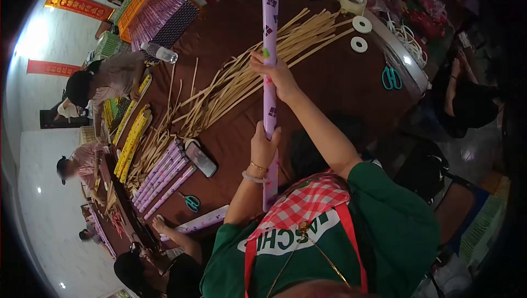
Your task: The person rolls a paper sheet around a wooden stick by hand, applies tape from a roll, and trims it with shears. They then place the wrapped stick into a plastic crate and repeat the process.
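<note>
A long lilac tube [269, 29] with a small printed pattern stands lengthwise before me, running from the top of the view down to my apron. My right hand [281, 80] grips it around the middle, thumb and fingers on either side. Lower down, my left hand [263, 147], with bracelets at the wrist, is closed around the same tube. Behind the tube lies a spread of thin tan strips [230, 89] on the brown table [324, 89].
Several lilac tubes [163, 177] lie left, near a phone [201, 158] and teal scissors [192, 203]. Tape rolls [353, 1] and more scissors [391, 78] are right. Yellow tubes [133, 141] lie farther left. Co-workers [112, 78] sit along the table; another person's hand [159, 224] is nearby.
</note>
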A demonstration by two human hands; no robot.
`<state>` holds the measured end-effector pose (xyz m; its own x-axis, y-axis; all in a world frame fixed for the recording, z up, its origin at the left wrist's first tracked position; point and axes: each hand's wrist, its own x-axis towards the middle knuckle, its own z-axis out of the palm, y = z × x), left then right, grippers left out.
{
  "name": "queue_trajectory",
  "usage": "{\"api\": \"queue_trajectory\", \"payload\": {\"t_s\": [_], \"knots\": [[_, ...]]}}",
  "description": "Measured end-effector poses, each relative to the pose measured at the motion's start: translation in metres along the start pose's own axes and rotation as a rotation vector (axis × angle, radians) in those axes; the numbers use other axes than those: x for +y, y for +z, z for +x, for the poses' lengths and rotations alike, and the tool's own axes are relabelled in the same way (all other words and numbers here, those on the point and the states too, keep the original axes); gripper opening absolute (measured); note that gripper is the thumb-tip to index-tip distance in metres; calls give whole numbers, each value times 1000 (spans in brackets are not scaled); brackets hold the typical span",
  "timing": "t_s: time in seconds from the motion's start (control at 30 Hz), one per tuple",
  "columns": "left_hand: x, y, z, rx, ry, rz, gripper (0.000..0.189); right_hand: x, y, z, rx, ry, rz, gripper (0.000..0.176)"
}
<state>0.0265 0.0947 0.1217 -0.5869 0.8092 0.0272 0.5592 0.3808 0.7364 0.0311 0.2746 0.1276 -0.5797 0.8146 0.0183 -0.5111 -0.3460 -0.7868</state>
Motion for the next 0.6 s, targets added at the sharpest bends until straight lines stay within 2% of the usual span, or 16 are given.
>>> {"api": "queue_trajectory", "payload": {"t_s": [0.07, 0.1, 0.13, 0.17, 0.2, 0.27, 0.33, 0.37, 0.4, 0.47, 0.5, 0.57, 0.6], "knots": [[-8, -8, 2, -267, -134, -378, 21, -6, -4, -2, -87, 328, 285, 64], [-5, -14, 2, -268, -136, -377, 21, -5, -10, -5, -196, 328, 253, 74], [2, -21, 4, -412, -299, -739, 18, 3, -17, -6, -198, 329, 253, 74], [8, -27, 4, -552, -464, -1102, 16, 17, -26, -8, -288, 365, 431, 78], [11, -31, 2, -573, -471, -1129, 19, 17, -26, -12, -377, 402, 609, 82], [11, -35, 2, -583, -501, -1217, 18, 13, -31, -20, -370, 382, 547, 86], [8, -36, 1, -589, -532, -1307, 17, 10, -34, -23, -246, 334, 599, 86], [6, -35, 3, -596, -528, -1326, 16, 10, -34, -25, -203, 279, 572, 81], [4, -35, 3, -604, -524, -1343, 16, 8, -30, -26, -204, 284, 571, 81], [6, -34, 2, -580, -529, -1318, 15, 8, -22, -28, -93, 130, 233, 68], [6, -33, 2, -560, -533, -1290, 15, 7, -15, -29, -92, 130, 234, 68], [3, -30, 2, -584, -540, -1299, 16, 7, -1, -31, -65, 17, -141, 56], [2, -30, 2, -606, -546, -1310, 17, 7, 3, -33, -26, 0, -59, 48]]}}
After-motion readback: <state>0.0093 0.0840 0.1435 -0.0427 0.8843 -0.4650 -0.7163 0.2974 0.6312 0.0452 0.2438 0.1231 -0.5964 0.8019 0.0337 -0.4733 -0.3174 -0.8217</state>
